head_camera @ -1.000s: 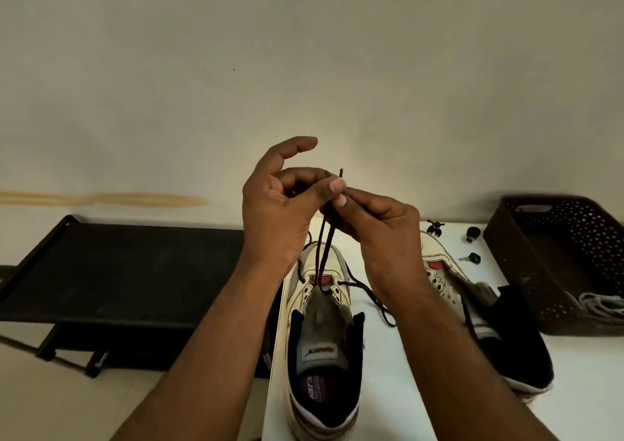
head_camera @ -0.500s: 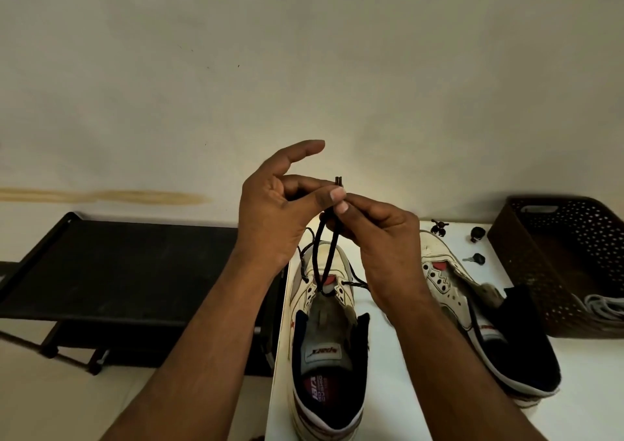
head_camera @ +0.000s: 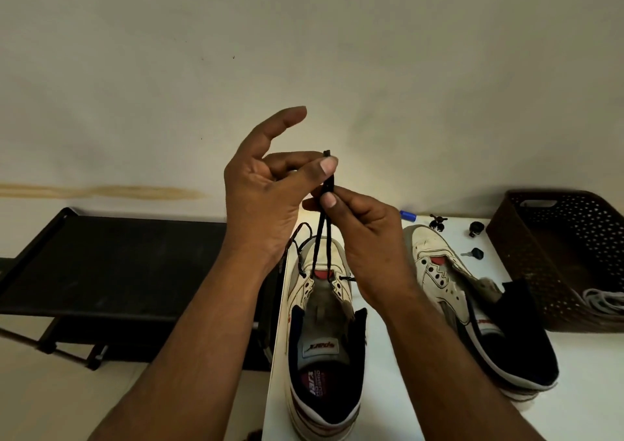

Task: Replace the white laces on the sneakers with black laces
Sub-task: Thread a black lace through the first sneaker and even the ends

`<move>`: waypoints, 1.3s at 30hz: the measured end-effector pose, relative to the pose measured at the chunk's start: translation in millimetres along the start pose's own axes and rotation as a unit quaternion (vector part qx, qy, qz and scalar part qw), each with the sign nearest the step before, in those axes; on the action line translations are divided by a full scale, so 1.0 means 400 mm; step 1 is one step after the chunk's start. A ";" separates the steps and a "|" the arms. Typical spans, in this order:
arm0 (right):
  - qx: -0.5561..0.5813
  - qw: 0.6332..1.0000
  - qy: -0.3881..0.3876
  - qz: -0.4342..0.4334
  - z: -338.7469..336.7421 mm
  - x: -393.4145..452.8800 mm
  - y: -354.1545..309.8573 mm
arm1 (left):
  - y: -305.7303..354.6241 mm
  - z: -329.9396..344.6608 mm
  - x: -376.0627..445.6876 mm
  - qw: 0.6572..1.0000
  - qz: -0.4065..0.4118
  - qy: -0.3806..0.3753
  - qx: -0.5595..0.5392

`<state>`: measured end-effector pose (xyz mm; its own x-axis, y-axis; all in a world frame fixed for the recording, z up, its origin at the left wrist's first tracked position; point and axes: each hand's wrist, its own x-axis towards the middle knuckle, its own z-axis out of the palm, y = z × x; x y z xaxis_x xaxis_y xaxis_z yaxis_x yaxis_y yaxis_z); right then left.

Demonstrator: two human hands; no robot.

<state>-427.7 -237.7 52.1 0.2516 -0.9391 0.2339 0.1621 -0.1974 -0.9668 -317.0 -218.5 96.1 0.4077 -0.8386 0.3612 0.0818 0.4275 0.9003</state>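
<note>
Black lace (head_camera: 321,238): both ends are raised together above the toe of the near sneaker; two strands run down from the hands to the lowest eyelets, and a slack loop lies off the shoe's left side by the toe.
Near sneaker (head_camera: 324,339): cream with a dark collar and a red patch under the tongue; it stands on the white bench (head_camera: 388,390), toe away from the person, near the bench's left edge.
Left hand (head_camera: 266,200): thumb and a curled finger pinch the lace ends near the tips; the index finger sticks up and forward, free.
Right hand (head_camera: 364,238): just below the left, its fingers curled, thumb and forefinger pinching the same two strands.
Second sneaker (head_camera: 472,305): to the right, angled, with no lace in its visible eyelets.
White laces (head_camera: 604,300): bundled in the brown perforated basket (head_camera: 557,248) at the bench's right end.
Small items: a key (head_camera: 474,254), two dark small parts (head_camera: 456,227) and a blue-capped object (head_camera: 408,216) at the bench's far edge.
Black rack (head_camera: 111,265): left of the bench, lower.
Wall (head_camera: 304,52): pale, with a tan smear at left.
</note>
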 end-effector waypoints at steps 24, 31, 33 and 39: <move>-0.071 0.995 0.066 -0.004 -0.018 0.035 -0.012 | -0.090 -0.022 -0.029 0.978 -0.103 -0.171 0.064; -0.059 0.998 0.036 -0.007 -0.015 0.026 -0.032 | -0.157 -0.048 -0.031 0.976 -0.034 -0.176 0.124; -0.043 0.998 0.037 -0.009 -0.019 0.028 -0.033 | -0.186 -0.063 -0.039 0.969 -0.068 -0.194 0.136; 0.009 0.996 0.079 -0.027 -0.047 0.050 -0.024 | -0.285 -0.107 -0.072 0.901 -0.088 -0.276 0.321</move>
<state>-442.2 -260.0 64.2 0.0892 -0.9600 0.2654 0.1892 -0.2453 -0.9508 -299.0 -228.6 -27.3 -0.0901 -0.9903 0.1054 -0.5155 0.1369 0.8459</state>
